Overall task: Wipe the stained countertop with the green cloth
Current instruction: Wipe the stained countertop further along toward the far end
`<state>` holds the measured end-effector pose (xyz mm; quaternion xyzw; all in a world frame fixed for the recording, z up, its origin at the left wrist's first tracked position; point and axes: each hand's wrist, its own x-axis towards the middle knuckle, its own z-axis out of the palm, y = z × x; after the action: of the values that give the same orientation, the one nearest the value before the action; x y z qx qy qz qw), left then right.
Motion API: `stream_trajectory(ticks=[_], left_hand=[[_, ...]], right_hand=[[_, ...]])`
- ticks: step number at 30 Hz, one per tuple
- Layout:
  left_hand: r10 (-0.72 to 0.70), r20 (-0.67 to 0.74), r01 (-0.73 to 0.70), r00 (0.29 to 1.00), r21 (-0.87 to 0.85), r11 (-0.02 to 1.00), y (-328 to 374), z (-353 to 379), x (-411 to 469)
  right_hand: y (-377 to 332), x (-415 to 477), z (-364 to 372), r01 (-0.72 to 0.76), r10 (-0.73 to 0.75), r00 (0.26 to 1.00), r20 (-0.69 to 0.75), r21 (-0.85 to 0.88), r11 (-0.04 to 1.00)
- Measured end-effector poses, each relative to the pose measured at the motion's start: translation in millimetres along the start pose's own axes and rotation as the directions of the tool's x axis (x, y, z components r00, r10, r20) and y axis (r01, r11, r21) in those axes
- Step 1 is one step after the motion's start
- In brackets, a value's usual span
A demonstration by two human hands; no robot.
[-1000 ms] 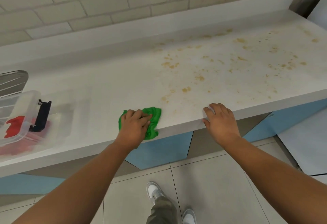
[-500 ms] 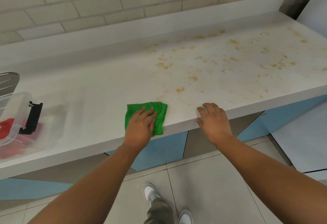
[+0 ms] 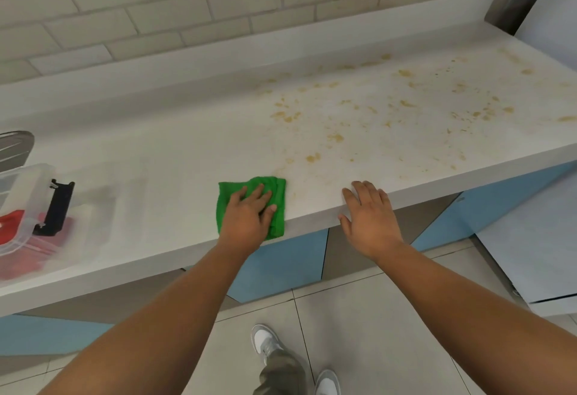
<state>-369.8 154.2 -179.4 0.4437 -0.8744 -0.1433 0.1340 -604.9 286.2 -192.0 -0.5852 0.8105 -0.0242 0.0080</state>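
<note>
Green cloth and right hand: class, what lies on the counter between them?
In the head view, only a bare, faintly stained stretch of countertop separates the green cloth from the right hand.

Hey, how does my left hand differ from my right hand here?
The left hand presses flat on the green cloth; the right hand rests bare on the countertop. The left hand's thumb lies on the cloth; the right hand's thumb hangs over the front edge. Both have straight fingers.

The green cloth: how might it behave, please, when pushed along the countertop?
The green cloth looks soft and floppy: wrinkled, so pushing would probably bunch it. Its near edge seems to fold over the countertop rim, suggesting limpness. Pressed by the left hand, it should slide.
</note>
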Motion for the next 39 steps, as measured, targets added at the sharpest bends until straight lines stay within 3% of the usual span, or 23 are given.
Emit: stream_trajectory(ticks=[3, 5, 10, 13, 17, 22, 27, 31, 33, 35, 39], left_hand=[[0.160, 0.067, -0.158, 0.985, -0.043, 0.987, -17.9, -9.5, -27.8], [0.180, 0.079, -0.178, 0.980, -0.039, 0.983, -40.5, -20.6, -34.3], [-0.108, 0.031, 0.110, 0.994, -0.067, 0.992, -48.0, -19.5, 7.1], [-0.150, 0.059, 0.152, 0.987, -0.040, 0.988, -17.9, -1.9, 27.0], [-0.025, 0.064, 0.030, 0.998, -0.088, 0.996, 8.8, 9.7, 10.9], [0.103, 0.120, -0.094, 0.987, -0.078, 0.993, -22.4, -9.2, -15.8], [-0.079, 0.091, 0.081, 0.993, -0.017, 0.997, -69.1, -35.2, 2.9], [-0.300, 0.080, 0.285, 0.950, 0.161, 0.945, -63.8, -31.6, 42.2], [-0.262, 0.076, 0.247, 0.962, 0.165, 0.955, -41.4, -18.5, 53.8], [-0.137, 0.050, 0.133, 0.989, 0.082, 0.988, -29.4, -5.1, 50.6], [0.059, 0.063, -0.054, 0.996, -0.068, 0.996, -48.5, -14.2, 18.1]], right_hand=[[-3.3, 1.0, -0.1, -0.016, 0.016, 1.000, -0.020, 0.002, 1.000], [-2.1, 0.5, 1.2, -0.010, 0.010, 1.000, -0.026, 0.001, 1.000], [1.8, 1.8, 0.5, 0.007, -0.007, 1.000, -0.008, -0.010, 1.000], [2.6, 2.3, -2.6, 0.009, -0.009, 1.000, 0.019, -0.013, 1.000], [1.0, 2.4, -7.4, 0.001, -0.001, 0.999, 0.043, -0.013, 1.000], [-4.6, 1.3, -13.0, -0.014, 0.015, 0.999, 0.052, -0.021, 1.000], [-13.5, 23.9, -33.7, -0.080, 0.079, 0.994, 0.070, 0.008, 0.997], [-20.2, 52.4, -46.6, -0.061, 0.061, 0.997, 0.044, -0.006, 0.998], [-30.2, 67.6, -50.5, 0.017, -0.018, 0.999, 0.030, 0.031, 0.999], [-43.7, 85.1, -50.9, 0.109, -0.111, 0.994, 0.012, 0.087, 0.990], [-71.9, 112.2, -45.5, 0.251, -0.252, 0.968, -0.009, 0.162, 0.954]])
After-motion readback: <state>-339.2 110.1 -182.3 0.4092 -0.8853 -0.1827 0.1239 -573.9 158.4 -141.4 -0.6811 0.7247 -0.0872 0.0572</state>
